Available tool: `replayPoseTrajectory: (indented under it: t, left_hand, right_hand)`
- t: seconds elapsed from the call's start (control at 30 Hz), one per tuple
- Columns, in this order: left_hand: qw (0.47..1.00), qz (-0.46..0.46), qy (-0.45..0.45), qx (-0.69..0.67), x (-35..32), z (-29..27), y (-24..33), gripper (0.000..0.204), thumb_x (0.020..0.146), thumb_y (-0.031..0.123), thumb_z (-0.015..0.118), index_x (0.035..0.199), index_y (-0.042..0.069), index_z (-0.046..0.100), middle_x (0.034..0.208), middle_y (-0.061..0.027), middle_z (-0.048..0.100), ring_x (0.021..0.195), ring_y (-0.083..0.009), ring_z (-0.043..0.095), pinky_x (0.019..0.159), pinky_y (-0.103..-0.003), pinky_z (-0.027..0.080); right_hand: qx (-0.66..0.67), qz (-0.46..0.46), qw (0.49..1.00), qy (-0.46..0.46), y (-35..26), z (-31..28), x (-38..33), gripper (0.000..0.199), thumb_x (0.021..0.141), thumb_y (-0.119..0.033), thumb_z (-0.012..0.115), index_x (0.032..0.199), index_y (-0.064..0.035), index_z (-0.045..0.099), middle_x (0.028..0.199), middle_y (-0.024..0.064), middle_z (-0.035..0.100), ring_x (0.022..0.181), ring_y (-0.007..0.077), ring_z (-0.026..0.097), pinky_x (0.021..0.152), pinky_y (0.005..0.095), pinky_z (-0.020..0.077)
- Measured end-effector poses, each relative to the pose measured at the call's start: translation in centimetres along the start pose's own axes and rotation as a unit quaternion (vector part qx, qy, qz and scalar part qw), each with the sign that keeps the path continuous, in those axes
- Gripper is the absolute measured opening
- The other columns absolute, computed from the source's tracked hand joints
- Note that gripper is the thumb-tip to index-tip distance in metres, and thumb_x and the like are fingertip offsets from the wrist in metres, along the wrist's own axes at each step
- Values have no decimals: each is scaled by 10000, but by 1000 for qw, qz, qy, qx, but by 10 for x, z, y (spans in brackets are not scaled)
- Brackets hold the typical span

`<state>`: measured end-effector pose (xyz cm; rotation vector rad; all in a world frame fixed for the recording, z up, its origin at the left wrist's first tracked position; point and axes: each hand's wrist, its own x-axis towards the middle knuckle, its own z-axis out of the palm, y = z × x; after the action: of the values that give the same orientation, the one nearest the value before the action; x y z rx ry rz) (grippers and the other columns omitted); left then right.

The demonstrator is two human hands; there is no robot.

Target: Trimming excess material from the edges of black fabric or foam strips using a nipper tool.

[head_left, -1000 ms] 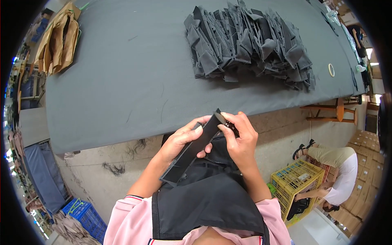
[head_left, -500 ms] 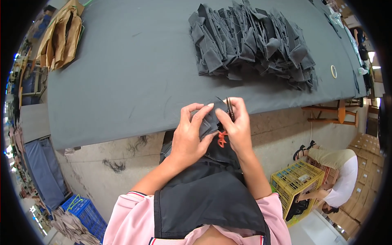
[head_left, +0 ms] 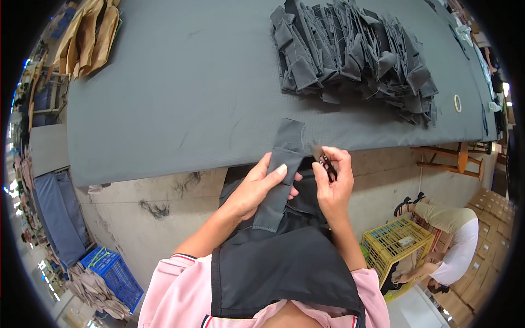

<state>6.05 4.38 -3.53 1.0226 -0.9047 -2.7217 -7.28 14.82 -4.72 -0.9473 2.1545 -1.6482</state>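
Observation:
My left hand [head_left: 252, 190] is closed on a long grey fabric strip [head_left: 287, 143], thumb on top and fingers beneath. The strip has stitched edges and a seam across it; its upper end reaches over the table's near edge and its lower end hangs above my black apron [head_left: 279, 262]. Just to the right, my right hand [head_left: 338, 188] is closed around small dark thread snips [head_left: 327, 165], their blurred tips pointing up and left, apart from the strip. A large pile of similar grey fabric pieces [head_left: 350, 52] lies on the table beyond my hands.
The grey-covered table [head_left: 164, 104] spans ahead. Brown paper bags [head_left: 90, 41] are at its far left, a tape roll [head_left: 458, 103] at its right. A blue crate [head_left: 116, 281] stands lower left; a yellow crate [head_left: 396, 240] lower right, beside a bending person [head_left: 459, 246]. A wooden stool [head_left: 462, 158] is under the table's right.
The fabric, bunched between both hands before, is now stretched out lengthwise in my left hand. My right hand has moved slightly right and down, away from it, with the snips.

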Motion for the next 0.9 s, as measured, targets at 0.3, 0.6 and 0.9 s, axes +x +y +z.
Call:
replayPoseTrajectory:
  t: [0.3, 0.6, 0.9]
  left_hand:
    - [1000, 6, -26, -3, 2, 3, 3, 359, 963, 264, 450, 1230, 27, 411, 1016, -108, 617, 787, -144, 614, 712, -281, 521]
    - [999, -3, -35, 9, 0, 3, 9, 303, 961, 190, 443, 1208, 14, 424, 1017, -116, 621, 761, -131, 617, 671, -262, 535]
    - [999, 8, -23, 33, 2, 5, 6, 319, 950, 205, 471, 1204, 14, 436, 1011, -97, 614, 742, -123, 615, 662, -258, 533]
  right_hand:
    - [-176, -131, 972, -87, -14, -11, 9, 244, 686, -67, 702, 915, -62, 617, 783, 54, 548, 624, 214, 561, 533, 305, 438]
    - [-171, -177, 966, -78, -8, -12, 7, 217, 683, -54, 688, 892, -54, 626, 743, 57, 550, 603, 229, 552, 556, 328, 448]
    - [-167, -172, 967, -89, -15, -7, 14, 224, 679, -30, 688, 893, -61, 632, 757, 53, 548, 601, 215, 545, 539, 311, 440]
